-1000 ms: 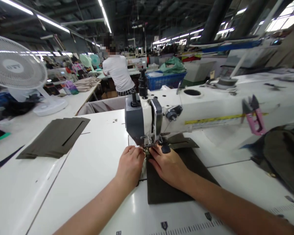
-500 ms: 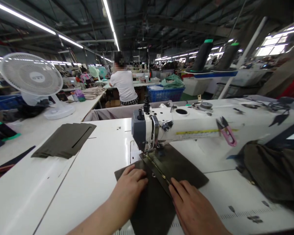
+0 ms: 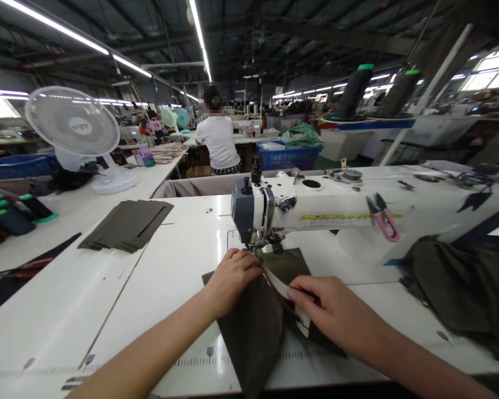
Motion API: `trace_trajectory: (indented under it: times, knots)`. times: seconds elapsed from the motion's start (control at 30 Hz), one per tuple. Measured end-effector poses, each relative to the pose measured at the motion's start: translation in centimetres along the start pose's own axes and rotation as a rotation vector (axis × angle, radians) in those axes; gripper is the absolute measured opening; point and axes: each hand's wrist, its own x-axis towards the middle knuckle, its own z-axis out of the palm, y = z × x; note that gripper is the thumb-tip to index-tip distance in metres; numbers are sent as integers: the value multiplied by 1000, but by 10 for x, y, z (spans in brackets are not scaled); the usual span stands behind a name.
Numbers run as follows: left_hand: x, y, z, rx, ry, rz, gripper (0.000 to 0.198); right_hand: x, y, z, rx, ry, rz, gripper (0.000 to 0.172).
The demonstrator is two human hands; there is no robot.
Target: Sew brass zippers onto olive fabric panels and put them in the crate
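Dark olive fabric panels point(image 3: 253, 327) lie under the head of a white sewing machine point(image 3: 270, 213). My left hand point(image 3: 235, 277) presses on the fabric just in front of the presser foot, its fingers bent and close together on the cloth. Between thumb and fingers, my right hand point(image 3: 322, 302) pinches a raised edge of the upper layer. A pale strip point(image 3: 279, 285) shows along that turned-up edge. The brassy zipper point(image 3: 266, 279) is mostly covered by the left fingers and the folded cloth.
Stacked olive panels point(image 3: 127, 224) lie on the left. Pink thread snips point(image 3: 385, 219) rest against the machine arm. A bunched olive piece point(image 3: 457, 288) sits at right. A white fan point(image 3: 77, 124) and thread cones point(image 3: 14, 216) stand left; a person point(image 3: 218, 141) is ahead.
My right hand has lifted and folded back the edge beside the zipper, showing its pale side. My left hand has moved forward, closer to the presser foot. The view has shifted slightly left.
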Motion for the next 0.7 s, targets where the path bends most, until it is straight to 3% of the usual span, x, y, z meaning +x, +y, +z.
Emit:
trace_trajectory:
  times: [0.1, 0.27, 0.37, 0.43, 0.47, 0.5, 0.57, 0.6, 0.67, 0.7]
  knots:
    - [-1, 4, -5, -82, -24, 2, 26, 0, 0, 0, -35, 23, -11, 28]
    - [5, 5, -2, -144, 55, 97, 10, 2, -2, -8, -233, 76, -145, 28]
    - [11, 3, 2, -94, 143, 122, 18, -8, -11, 2, -457, 395, -353, 25]
    - [15, 2, 1, -25, 146, 113, 22, -17, -21, 26, -548, 645, -514, 25]
    - [17, 2, -1, 10, 132, 100, 23, -20, -27, 43, -554, 702, -589, 24]
    - [18, 2, -4, 42, 114, 83, 22, -20, -33, 61, -523, 692, -651, 21]
    - [21, 1, -9, 92, 82, 48, 21, -12, -41, 96, -503, 383, -708, 10]
    - [22, 0, -12, 111, 72, 35, 19, -4, -42, 109, -509, 280, -656, 15]
    - [23, -4, -16, 135, 71, 12, 17, 14, -38, 118, -557, 183, -543, 55]
    - [22, -6, -17, 139, 78, -1, 16, 22, -32, 115, -594, 166, -437, 65]
